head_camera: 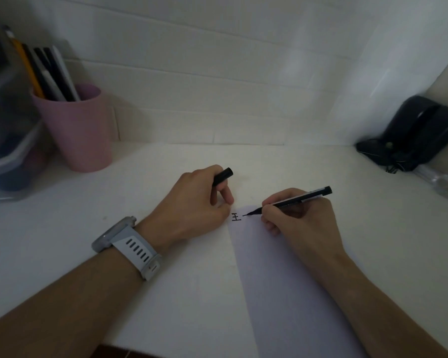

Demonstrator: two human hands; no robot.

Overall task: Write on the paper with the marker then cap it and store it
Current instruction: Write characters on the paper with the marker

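Paper (282, 267) lies closest, one character inked. Writing is underway: right hand (299, 215) pinches the marker (290, 201), tip touching the sheet; left hand (202, 202) clutches the cap (223, 176). Next probably capping, then the pink cup (80, 133).

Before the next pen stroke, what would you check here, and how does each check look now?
1. Marker gripped in right hand: ok.
2. Tip on the paper, beside the written character: ok.
3. Cap kept in left hand, ready for capping: ok.
4. Left hand steadying the paper's edge: cannot tell.
5. Pink cup upright for storing: ok.
6. Ink flowing well: cannot tell.
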